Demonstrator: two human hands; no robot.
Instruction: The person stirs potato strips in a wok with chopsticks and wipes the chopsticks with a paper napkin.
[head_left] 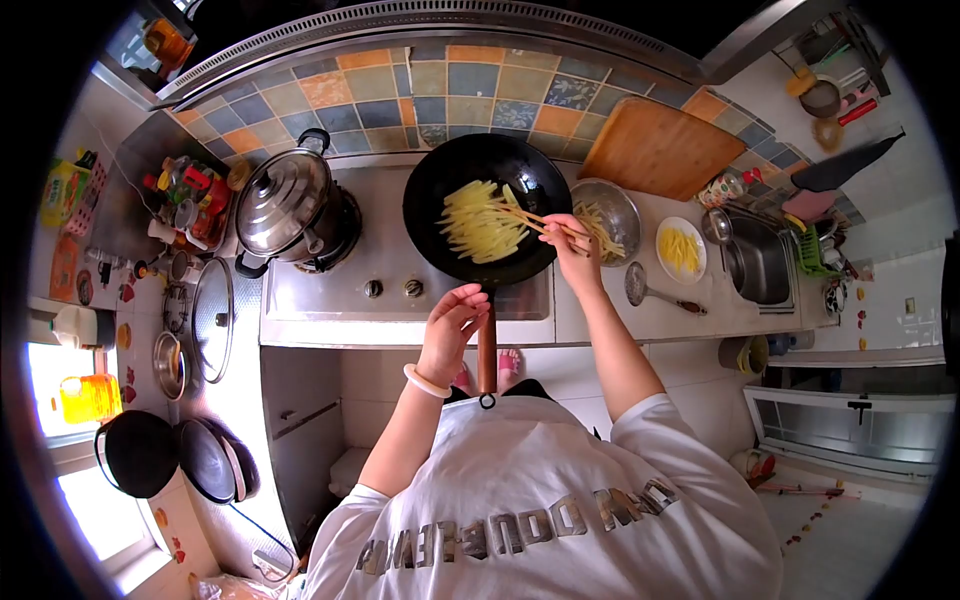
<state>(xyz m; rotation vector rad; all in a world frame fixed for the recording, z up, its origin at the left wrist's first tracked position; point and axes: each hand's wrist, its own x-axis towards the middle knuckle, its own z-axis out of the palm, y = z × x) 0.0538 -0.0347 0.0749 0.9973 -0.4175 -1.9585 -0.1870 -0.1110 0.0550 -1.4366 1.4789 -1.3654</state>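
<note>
A black wok (425, 215) with a wooden handle (487, 350) sits over the right side of the stove, pale yellow potato strips (480, 222) heaped inside. In my right hand (572, 245) I grip a pair of wooden chopsticks (530, 216), their tips among the strips. Just left of the wok handle is my left hand (455, 325), fingers loosely bent and apart, not wrapped around the handle; whether a fingertip touches it I cannot tell. Right of the wok, a metal bowl (622, 205) holds more pale strips, partly hidden behind my right hand.
A lidded steel pot (285, 205) occupies the left burner. On the right counter are a plate (664, 262) of yellow strips, a slotted ladle (640, 287) and a sink (765, 265). A cutting board (655, 150) leans on the tiles. Bottles (205, 200) stand at far left.
</note>
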